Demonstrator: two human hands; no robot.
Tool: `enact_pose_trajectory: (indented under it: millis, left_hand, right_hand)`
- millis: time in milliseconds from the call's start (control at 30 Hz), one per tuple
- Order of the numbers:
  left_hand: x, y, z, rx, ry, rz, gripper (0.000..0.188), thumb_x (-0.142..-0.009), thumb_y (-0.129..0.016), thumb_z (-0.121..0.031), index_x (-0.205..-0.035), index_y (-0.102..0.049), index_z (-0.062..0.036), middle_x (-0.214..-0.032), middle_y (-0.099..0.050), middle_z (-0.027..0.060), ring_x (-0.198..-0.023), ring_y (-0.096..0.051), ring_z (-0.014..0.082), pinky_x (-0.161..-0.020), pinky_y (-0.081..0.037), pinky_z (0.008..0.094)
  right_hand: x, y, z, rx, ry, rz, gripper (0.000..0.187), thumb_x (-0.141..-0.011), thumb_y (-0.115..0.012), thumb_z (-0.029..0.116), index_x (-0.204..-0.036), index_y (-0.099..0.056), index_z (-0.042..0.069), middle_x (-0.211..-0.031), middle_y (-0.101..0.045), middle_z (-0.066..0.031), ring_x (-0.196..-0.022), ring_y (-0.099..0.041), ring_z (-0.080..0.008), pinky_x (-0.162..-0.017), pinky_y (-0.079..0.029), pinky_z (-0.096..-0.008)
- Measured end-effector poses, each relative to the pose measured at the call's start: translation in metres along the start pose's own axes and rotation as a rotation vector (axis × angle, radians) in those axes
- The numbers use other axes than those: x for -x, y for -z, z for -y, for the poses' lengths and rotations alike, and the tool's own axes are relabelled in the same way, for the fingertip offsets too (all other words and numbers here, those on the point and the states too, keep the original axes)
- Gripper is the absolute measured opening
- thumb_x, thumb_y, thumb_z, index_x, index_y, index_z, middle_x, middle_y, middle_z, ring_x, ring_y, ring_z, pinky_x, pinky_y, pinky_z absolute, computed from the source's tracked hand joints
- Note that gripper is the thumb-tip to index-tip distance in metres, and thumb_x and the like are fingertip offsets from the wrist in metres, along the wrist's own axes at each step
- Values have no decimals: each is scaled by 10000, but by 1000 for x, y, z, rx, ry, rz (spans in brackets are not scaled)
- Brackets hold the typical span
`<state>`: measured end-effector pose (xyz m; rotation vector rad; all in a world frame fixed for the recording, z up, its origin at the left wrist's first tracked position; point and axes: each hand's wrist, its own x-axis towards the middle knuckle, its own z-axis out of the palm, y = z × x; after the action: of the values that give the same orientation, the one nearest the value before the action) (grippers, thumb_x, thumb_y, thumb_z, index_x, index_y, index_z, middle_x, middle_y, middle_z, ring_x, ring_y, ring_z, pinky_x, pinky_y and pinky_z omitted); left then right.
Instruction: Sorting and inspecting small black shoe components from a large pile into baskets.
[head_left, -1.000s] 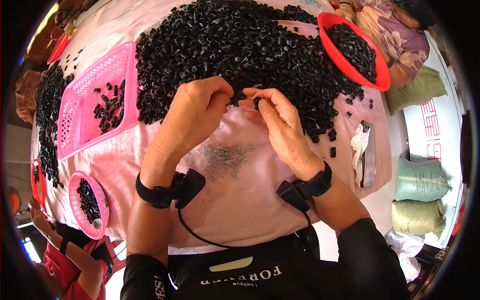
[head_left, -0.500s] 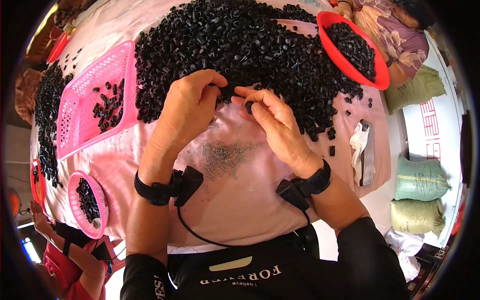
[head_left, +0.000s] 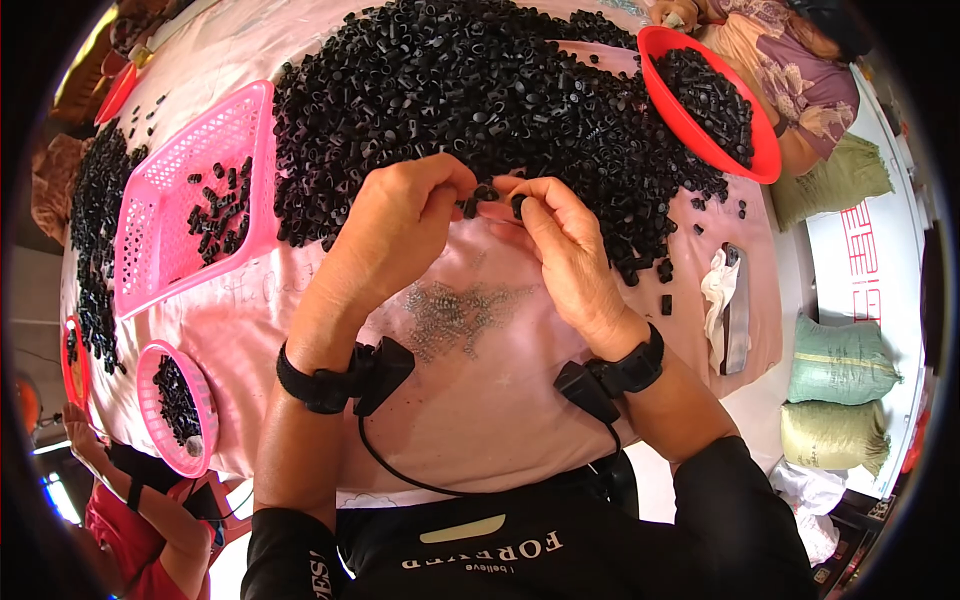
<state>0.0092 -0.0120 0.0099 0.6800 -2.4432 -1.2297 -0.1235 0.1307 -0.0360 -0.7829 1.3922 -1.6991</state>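
Left hand: curled, thumb and forefinger drawn together, pinching a small black part at the tips; little of it visible past the fingers. Right hand: thumb pressed against bent forefinger, almost no gap, gripping a round black piece. Other fingers of the right bent toward the left; fingertips close together, contact between the two parts impossible to tell. Both parts just at the near edge of a broad heap of black parts. Below the wrists' gap, on pink cloth: a scatter of small silvery coils. Left of the heap, a pink basket, partly filled; far right, a red basin of black parts.
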Motion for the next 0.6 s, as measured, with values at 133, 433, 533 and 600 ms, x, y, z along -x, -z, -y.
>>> enact_pose_trajectory:
  millis: [133,433,533,600]
  left_hand:
    - [0,-4,4,-98,-88,-26,206,-937,-523,14,-1057,-690,29,-840,-708,97,-779,-688,144,-694,-544,296]
    - [-1,-4,9,-65,-124,-102,241,-931,-515,16,-1093,-693,26,-843,-721,114,-761,-698,165,-683,-543,304]
    - [-2,-4,8,-51,-128,-108,246,-921,-523,15,-1099,-690,31,-828,-716,120,-754,-695,167,-678,-540,301]
    - [0,-2,4,-64,-101,-112,249,-903,-537,21,-1099,-691,30,-819,-713,120,-737,-690,172,-669,-536,303]
  right_hand:
    - [0,1,1,16,33,43,215,-1080,-454,137,-1174,-579,-10,-1297,-575,-82,-1087,-611,-119,-957,-530,-275]
    - [-1,1,-1,22,54,51,204,-1075,-462,137,-1157,-586,-3,-1291,-582,-80,-1123,-598,-114,-955,-511,-263]
    - [0,2,-1,6,48,49,205,-1073,-462,131,-1163,-586,-5,-1278,-587,-74,-1125,-601,-113,-959,-509,-262]
    - [0,1,0,5,46,50,206,-1071,-462,128,-1168,-585,-6,-1269,-590,-70,-1122,-603,-113,-960,-507,-262]
